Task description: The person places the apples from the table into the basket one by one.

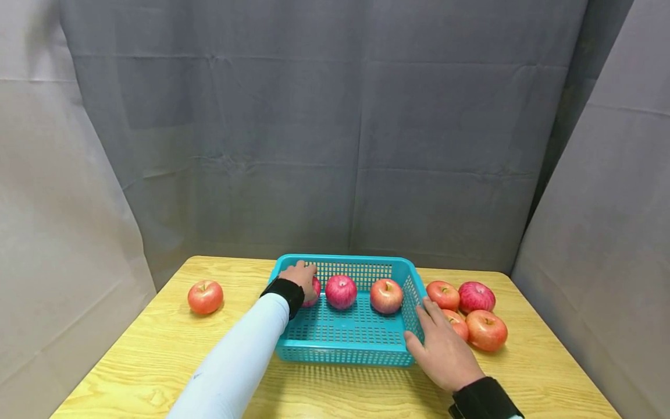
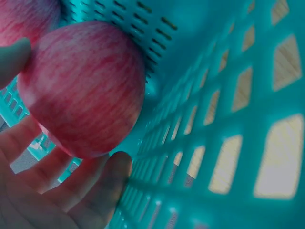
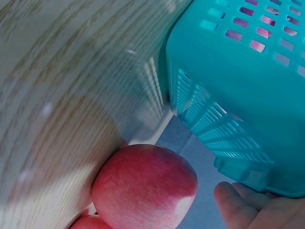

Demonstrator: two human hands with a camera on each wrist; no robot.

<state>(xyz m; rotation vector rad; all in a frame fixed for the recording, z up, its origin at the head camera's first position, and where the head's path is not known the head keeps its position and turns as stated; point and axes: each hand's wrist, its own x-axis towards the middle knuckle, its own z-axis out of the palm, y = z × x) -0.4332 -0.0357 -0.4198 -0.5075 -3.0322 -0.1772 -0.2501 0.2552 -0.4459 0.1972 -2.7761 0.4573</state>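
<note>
A turquoise plastic basket (image 1: 342, 349) with slotted walls stands on the table. Inside its left end, my left hand (image 1: 299, 278) grips a pink-red apple (image 2: 83, 90), with the thumb on one side and the fingers curled round the other. Beside that apple sit a dark pink apple (image 1: 341, 292) and a red-yellow apple (image 1: 386, 296), both in the basket. My right hand (image 1: 445, 349) rests at the basket's right rim, fingers fairly straight and thumb spread toward the inside. In the right wrist view its fingertips (image 3: 233, 202) lie by the rim.
Right of the basket, several apples (image 1: 487, 330) cluster on the wooden table (image 1: 528, 372), close to my right hand. One lone apple (image 1: 205, 297) lies on the left side. A grey cloth (image 1: 335, 145) hangs behind the table, with pale cloth on both sides.
</note>
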